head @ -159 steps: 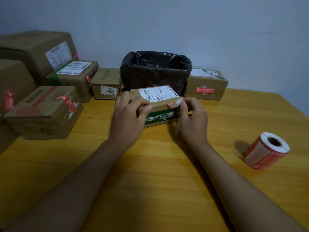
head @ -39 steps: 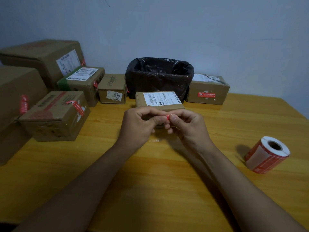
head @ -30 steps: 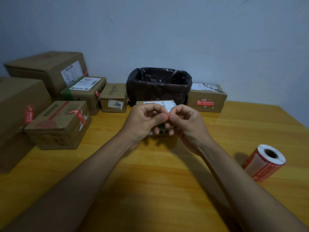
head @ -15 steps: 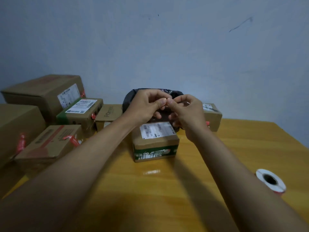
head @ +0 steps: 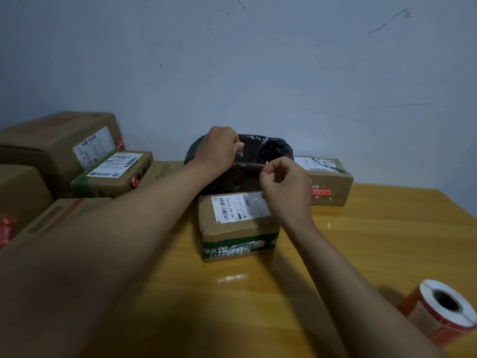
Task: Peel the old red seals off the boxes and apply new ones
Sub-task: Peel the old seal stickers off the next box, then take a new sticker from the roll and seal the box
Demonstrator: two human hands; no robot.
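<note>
Your nearest box (head: 237, 223) sits on the worktop (head: 361, 241) just in front of the black-lined bin (head: 271, 151). Its white shipping label shows a barcode and the digits "502 602 12 815"; a green printed band runs along its front side, the lettering there too blurred to read. No red seal shows on the faces you can see.

To the right of the bin, another box (head: 327, 182) carries a red seal (head: 321, 192) on its front, the white print illegible. On your left, a stack of boxes: a large one (head: 59, 140) with a white label and a red seal at its edge, a green-edged one (head: 113, 174) with a barcode label and a red seal on its end, and behind your forearm one reading "...melo" (head: 165, 169). A red seal (head: 5, 228) also shows at the far left edge. The roll of new red seals (head: 444, 311) lies on its side at the lower right, well apart from the boxes.

Your left hand (head: 219, 148) is over the bin, fingers curled; whether that grip holds anything cannot be told. Your right hand (head: 284, 182) hangs just beside the bin's rim, above the nearest box, thumb and forefinger pinched together; nothing can be made out between them.
</note>
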